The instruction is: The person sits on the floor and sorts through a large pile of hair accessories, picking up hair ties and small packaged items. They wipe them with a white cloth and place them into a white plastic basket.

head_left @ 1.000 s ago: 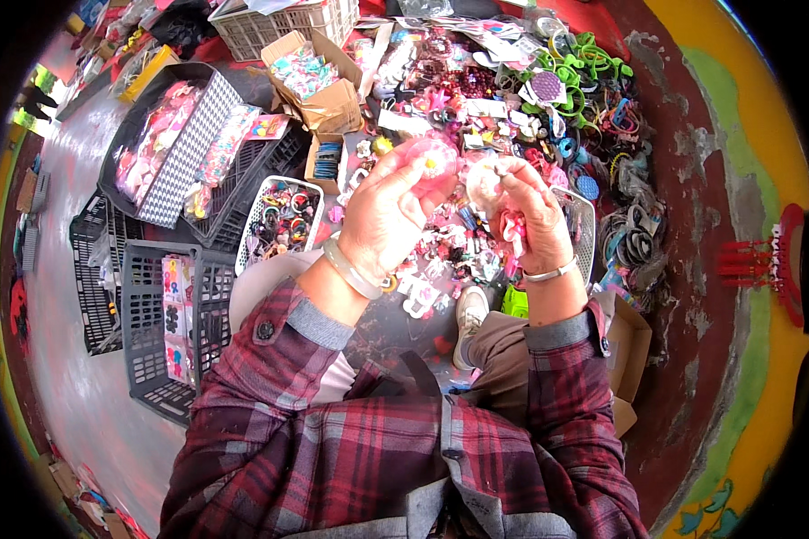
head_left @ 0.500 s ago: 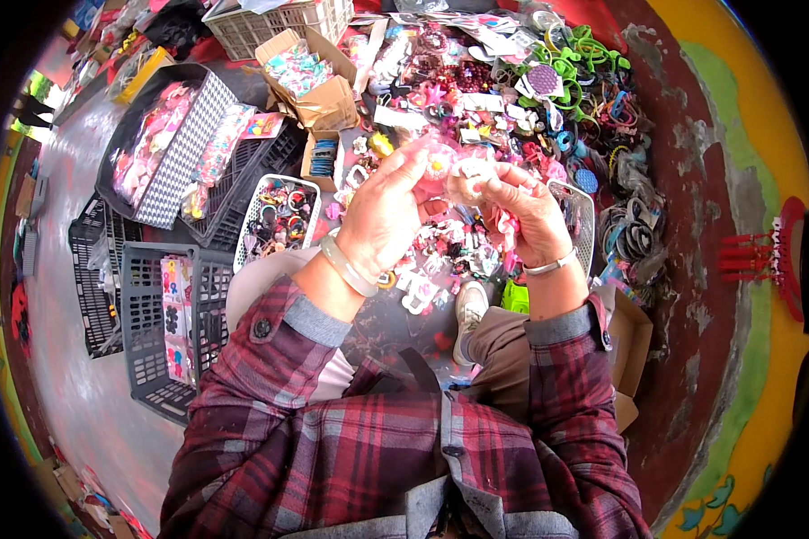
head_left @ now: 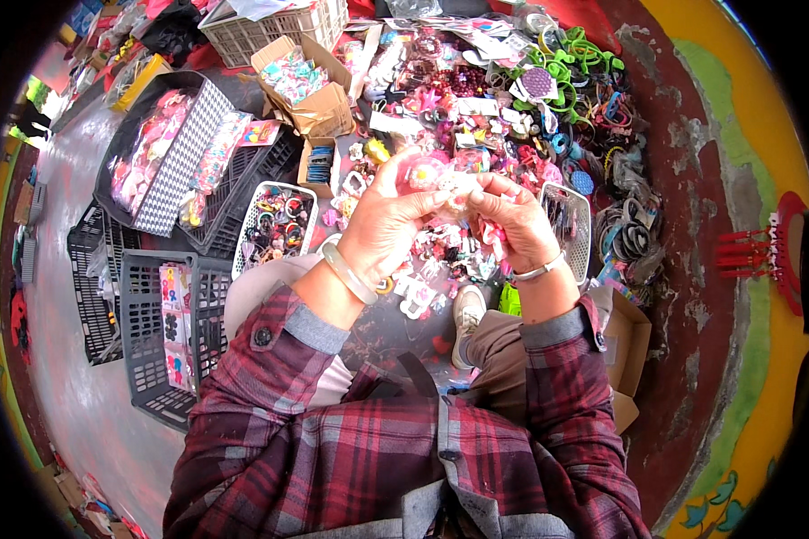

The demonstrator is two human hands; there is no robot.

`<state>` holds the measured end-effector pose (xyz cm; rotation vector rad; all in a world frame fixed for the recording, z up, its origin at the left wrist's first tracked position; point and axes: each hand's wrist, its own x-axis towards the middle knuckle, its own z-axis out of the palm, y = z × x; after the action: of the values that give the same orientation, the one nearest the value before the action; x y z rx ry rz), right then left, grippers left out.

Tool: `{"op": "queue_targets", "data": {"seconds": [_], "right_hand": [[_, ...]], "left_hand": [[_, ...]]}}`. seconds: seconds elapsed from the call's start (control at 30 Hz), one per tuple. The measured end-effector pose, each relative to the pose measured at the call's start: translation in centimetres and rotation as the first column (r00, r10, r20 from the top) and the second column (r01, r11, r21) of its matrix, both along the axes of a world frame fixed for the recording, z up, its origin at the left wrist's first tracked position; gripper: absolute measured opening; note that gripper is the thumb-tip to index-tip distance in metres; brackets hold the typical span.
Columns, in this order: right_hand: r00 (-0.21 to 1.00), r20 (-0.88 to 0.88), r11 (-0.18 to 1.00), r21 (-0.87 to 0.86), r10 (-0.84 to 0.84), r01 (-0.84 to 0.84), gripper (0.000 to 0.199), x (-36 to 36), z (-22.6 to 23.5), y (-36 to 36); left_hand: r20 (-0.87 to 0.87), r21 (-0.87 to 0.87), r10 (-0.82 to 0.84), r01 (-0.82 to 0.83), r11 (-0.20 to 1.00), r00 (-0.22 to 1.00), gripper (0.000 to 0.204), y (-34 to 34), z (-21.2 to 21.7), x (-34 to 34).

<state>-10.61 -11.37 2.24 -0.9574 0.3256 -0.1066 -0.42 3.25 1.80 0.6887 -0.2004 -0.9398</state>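
Note:
My left hand [head_left: 388,226] and my right hand [head_left: 515,226] are raised together over a heap of small hair accessories [head_left: 476,126]. Between the fingertips of both hands is a small pink hair accessory [head_left: 427,175] on a clear wrapper; the left thumb and fingers pinch it from the left, the right fingers hold its right end. A pale bangle [head_left: 349,272] circles my left wrist and a thin silver bracelet [head_left: 539,269] my right. Red plaid sleeves cover both forearms. My right palm also hides a red-pink piece [head_left: 494,235].
A white basket [head_left: 277,225] of dark hair ties stands left of my hands. Black plastic crates [head_left: 166,323] and a tray of pink items [head_left: 166,148] lie further left. Open cardboard boxes [head_left: 310,85] sit behind. Bangles and hair bands [head_left: 602,81] spread at the right, beside a painted wall [head_left: 746,180].
Both hands have shifted slightly left and up while working the pink accessory between the fingertips; the grip stays the same.

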Motion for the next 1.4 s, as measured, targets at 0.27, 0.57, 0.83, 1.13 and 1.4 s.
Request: {"op": "queue_targets", "data": {"seconds": [0.27, 0.57, 0.83, 1.13, 1.4], "right_hand": [[1.0, -0.01, 1.0, 0.015, -0.014, 0.015, 0.019, 0.2, 0.3, 0.7], [0.994, 0.014, 0.991, -0.074, -0.107, 0.108, 0.015, 0.2, 0.3, 0.8], [0.99, 0.055, 0.991, -0.026, -0.126, 0.128, 0.017, -0.2, 0.2, -0.6], [0.996, 0.018, 0.996, 0.012, -0.085, 0.085, 0.018, -0.1, 0.6, 0.0], [0.991, -0.012, 0.984, -0.12, -0.133, 0.131, 0.019, 0.6, -0.1, 1.6]], "left_hand": [[-0.043, -0.055, 0.044, -0.046, 0.997, 0.998, 0.061, 0.2, 0.2, 0.3], [0.112, -0.059, 0.036, -0.029, 0.998, 0.993, 0.051, 0.0, 0.3, 0.1], [-0.121, -0.124, -0.061, 0.046, 0.991, 0.991, 0.052, 0.2, 1.0, 0.5], [-0.147, -0.163, -0.068, 0.044, 0.986, 0.987, 0.059, 0.3, 0.4, 0.7], [-0.158, -0.151, -0.074, 0.05, 0.987, 0.985, 0.043, -0.6, -0.4, -0.1]]}}
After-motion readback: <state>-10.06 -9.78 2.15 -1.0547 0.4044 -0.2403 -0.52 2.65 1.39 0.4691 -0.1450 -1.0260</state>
